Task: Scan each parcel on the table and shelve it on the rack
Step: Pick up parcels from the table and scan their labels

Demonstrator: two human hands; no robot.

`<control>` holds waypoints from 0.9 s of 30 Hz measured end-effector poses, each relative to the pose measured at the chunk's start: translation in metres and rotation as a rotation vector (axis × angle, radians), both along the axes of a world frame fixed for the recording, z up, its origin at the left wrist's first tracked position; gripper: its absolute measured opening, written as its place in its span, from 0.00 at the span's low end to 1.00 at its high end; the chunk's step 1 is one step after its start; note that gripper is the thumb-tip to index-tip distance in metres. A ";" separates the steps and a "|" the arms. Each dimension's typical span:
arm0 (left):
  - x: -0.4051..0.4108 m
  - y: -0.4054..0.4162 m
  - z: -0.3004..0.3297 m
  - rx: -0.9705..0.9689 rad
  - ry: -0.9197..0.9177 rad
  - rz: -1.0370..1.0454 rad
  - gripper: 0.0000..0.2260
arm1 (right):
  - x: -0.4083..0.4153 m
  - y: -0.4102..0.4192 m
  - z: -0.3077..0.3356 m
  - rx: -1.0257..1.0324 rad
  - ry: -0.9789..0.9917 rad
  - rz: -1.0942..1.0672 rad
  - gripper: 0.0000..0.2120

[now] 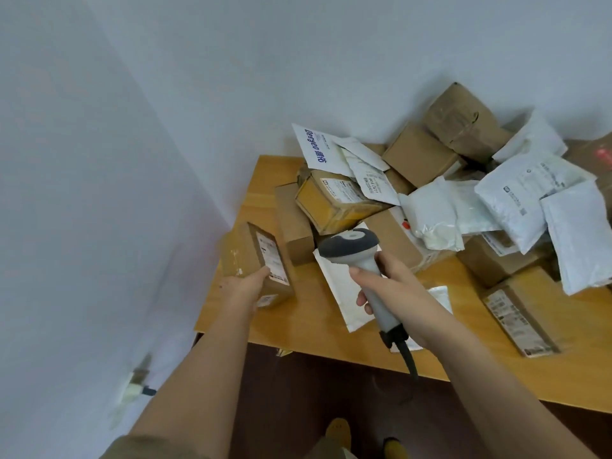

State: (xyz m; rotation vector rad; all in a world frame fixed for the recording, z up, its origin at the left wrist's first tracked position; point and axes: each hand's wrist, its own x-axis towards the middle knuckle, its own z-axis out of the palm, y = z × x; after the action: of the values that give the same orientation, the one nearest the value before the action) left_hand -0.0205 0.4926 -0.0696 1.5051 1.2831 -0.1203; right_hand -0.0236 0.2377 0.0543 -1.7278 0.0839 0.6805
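Head cam: L hand grips small brown box w/ label up, R hand wrapped round grey scanner over wooden table.

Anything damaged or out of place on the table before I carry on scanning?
Nothing looks damaged. The parcels lie in a loose, overlapping heap, several tilted. The left hand holds a small box at the table's left edge.

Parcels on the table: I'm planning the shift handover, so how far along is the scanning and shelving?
Early, it seems. Nothing shelved is visible; the rack is out of view. In hand: the left hand holds a small cardboard box, label up, while the right hand grips the scanner beside it. Left: a big pile of boxes and white mailers covering the table.
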 end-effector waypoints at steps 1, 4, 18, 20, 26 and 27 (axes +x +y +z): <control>-0.008 0.001 0.009 -0.119 -0.045 0.048 0.32 | 0.000 0.001 0.007 0.023 -0.002 0.011 0.11; -0.033 -0.001 0.039 -0.310 -0.121 0.056 0.14 | -0.003 0.002 0.031 0.097 -0.027 0.076 0.11; -0.041 -0.040 0.160 -0.394 -0.579 0.219 0.03 | -0.036 -0.041 0.150 0.401 -0.262 0.119 0.13; -0.040 -0.046 0.164 -0.377 -0.590 0.211 0.04 | -0.040 -0.054 0.160 0.400 -0.283 0.102 0.10; -0.038 -0.064 0.166 -0.352 -0.621 0.174 0.13 | -0.052 -0.088 0.182 0.400 -0.355 0.074 0.09; -0.038 -0.067 0.167 -0.348 -0.622 0.162 0.13 | -0.054 -0.093 0.184 0.401 -0.360 0.068 0.08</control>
State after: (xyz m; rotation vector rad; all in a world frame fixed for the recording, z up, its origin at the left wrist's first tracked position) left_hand -0.0584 0.4253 0.0969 1.0179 0.8206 0.2091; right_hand -0.0773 0.1445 0.2383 -1.4421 -0.3417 0.3928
